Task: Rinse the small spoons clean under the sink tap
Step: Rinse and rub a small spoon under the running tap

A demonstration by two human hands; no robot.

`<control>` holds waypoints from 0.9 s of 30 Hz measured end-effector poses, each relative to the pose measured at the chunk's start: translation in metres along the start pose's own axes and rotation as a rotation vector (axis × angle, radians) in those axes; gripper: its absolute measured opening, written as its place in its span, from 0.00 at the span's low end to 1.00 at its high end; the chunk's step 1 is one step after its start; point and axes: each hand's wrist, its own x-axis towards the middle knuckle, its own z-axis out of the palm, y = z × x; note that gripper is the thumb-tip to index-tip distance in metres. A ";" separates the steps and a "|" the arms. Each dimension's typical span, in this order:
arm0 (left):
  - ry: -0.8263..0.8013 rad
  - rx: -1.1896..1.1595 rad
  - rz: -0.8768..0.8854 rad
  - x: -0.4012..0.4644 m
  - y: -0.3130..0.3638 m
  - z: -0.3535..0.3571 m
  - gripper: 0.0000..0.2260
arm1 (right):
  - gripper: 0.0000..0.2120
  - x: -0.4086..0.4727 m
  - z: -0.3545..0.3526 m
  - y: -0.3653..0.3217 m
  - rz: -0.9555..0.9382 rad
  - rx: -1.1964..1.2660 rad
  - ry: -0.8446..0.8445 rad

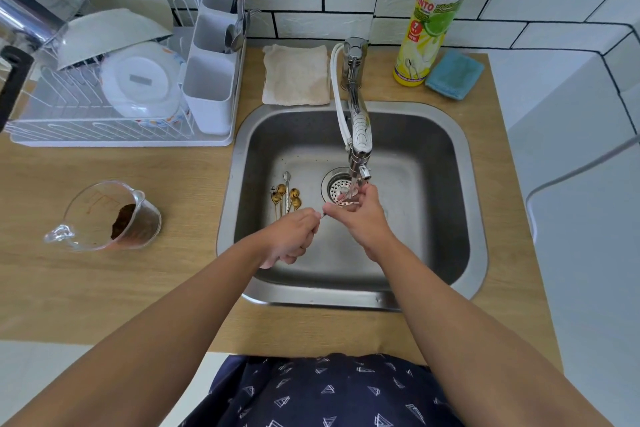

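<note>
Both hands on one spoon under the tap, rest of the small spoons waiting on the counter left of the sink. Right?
Not quite. In the head view the other small spoons lie inside the sink, on its floor left of the drain, not on the counter. The rest stands: left hand and right hand hold one spoon under the tap.

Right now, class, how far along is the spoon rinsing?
Done: nothing visibly finished. In hand: one spoon under the tap, left hand pinching its handle, right hand at the bowl. Left: the spoons lying in the sink.
</note>
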 end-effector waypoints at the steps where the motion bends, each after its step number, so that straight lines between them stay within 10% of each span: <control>1: -0.013 -0.013 -0.006 0.000 0.000 0.000 0.13 | 0.28 0.000 -0.001 -0.001 -0.003 -0.011 0.029; 5: -0.059 -0.079 -0.042 -0.002 0.001 -0.001 0.12 | 0.04 0.009 -0.009 -0.005 -0.005 0.093 0.173; 9: -0.082 -0.111 -0.083 -0.002 0.006 0.000 0.14 | 0.04 0.008 -0.008 -0.002 -0.013 0.075 0.126; 13: -0.120 -0.147 -0.107 -0.003 0.006 -0.002 0.16 | 0.24 0.001 -0.005 0.001 -0.038 -0.033 0.037; 20: -0.140 -0.194 -0.142 -0.001 0.005 -0.002 0.17 | 0.04 0.006 -0.008 -0.004 -0.024 0.138 0.120; 24: -0.117 -0.236 -0.156 0.000 0.005 -0.004 0.19 | 0.25 0.000 -0.005 0.000 -0.045 -0.060 -0.056; 27: -0.110 -0.149 -0.142 -0.002 0.001 -0.005 0.21 | 0.05 0.004 -0.012 -0.004 -0.032 0.064 0.055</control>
